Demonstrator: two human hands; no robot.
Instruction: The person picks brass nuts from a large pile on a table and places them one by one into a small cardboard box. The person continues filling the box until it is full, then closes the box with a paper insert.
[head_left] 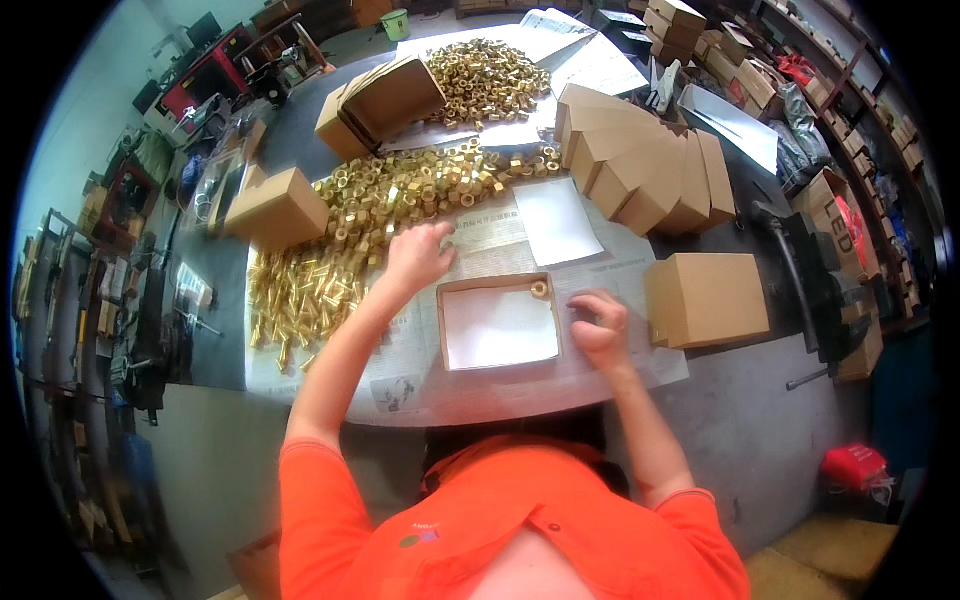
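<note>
We count two hands, each with bent fingers. The left hand is near one heap of brass nuts, the right hand just beside the right wall of one shallow box; we cannot tell whether either grips anything. The box sits between them on the newspaper-covered counter, with one ring-shaped piece in its far right corner. Beyond lies one white sheet. We cannot count the heaped pieces, many hidden beneath others; overlap obscures the fanned cartons too.
</note>
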